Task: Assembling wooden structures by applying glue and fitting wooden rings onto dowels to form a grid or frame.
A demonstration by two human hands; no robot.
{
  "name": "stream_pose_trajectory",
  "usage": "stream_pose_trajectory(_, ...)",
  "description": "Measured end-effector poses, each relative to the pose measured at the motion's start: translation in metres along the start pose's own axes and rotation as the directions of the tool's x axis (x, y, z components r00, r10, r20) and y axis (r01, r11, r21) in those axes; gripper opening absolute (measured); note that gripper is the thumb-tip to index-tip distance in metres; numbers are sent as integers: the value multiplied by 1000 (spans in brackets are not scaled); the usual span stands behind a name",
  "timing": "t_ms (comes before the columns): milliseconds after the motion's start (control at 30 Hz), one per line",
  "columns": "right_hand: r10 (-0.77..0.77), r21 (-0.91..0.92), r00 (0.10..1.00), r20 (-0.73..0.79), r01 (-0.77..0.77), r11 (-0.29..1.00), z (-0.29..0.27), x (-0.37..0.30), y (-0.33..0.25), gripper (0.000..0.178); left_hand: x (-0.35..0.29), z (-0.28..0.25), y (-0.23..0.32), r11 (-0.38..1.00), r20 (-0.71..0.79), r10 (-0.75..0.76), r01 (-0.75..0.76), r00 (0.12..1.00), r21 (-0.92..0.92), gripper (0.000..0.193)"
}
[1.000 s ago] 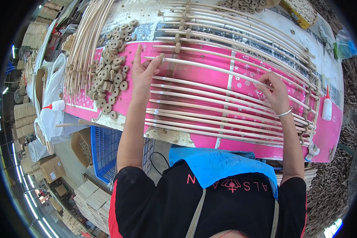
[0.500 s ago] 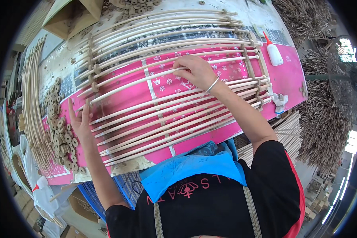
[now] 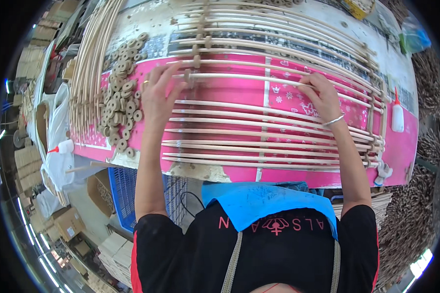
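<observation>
My right hand (image 3: pixel 321 95) pinches a long pale wooden rod (image 3: pixel 244 77) along its right half, fingers closed round it. A brown ring-shaped disc (image 3: pixel 187 75) sits on that rod near its left tip. Beside the tip is my left hand (image 3: pixel 159 93), its thumb and fingers apart; I see nothing in them. Farther back, more rods (image 3: pixel 278 43) carry brown discs near both ends. Nearer to me, several rods (image 3: pixel 249 133) lie side by side across the pink sheet (image 3: pixel 220 90), their left tips bare and brown discs toward their right ends.
Loose brown discs (image 3: pixel 123 97) are heaped left of my left hand, beside a bundle of rods (image 3: pixel 90 63). A white glue bottle with a red tip (image 3: pixel 398 117) lies at the right. A crumpled white cloth (image 3: pixel 384 171) is at the table's near right. A blue crate (image 3: pixel 122 195) stands below the near edge.
The view has swung left. A brown disc is now on the left end of the pinched rod, which was bare before. My right hand still pinches that rod.
</observation>
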State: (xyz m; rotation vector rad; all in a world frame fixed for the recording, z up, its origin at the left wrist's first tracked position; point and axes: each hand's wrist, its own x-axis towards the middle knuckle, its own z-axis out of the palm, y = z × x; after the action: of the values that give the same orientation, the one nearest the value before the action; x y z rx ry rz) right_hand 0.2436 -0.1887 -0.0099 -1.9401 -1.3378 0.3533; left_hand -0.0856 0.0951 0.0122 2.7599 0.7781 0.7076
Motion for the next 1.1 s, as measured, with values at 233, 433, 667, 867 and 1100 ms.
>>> stream_pose_trajectory(233,-57,-129,998,-9,56,990,0,-1,2,16,4,15,4,999,79,-51,52,996,-12,41)
stream_pose_trajectory(433,-97,-242,992,-84,74,967,4,-3,-5,18,3,25,0,999,45,-44,45,998,-20,42)
stream_pose_trajectory(667,-90,-307,993,-80,62,950,3,-4,-2,17,3,31,-1,998,20,-30,31,999,-49,41)
stream_pose_trajectory(867,-152,-302,983,-106,114,947,3,-3,-6,17,6,25,5,998,37,-43,45,998,-50,45)
stream_pose_trajectory(1100,-92,-105,983,-159,75,992,-31,5,-14,11,6,-14,6,999,-303,-46,36,952,-39,55)
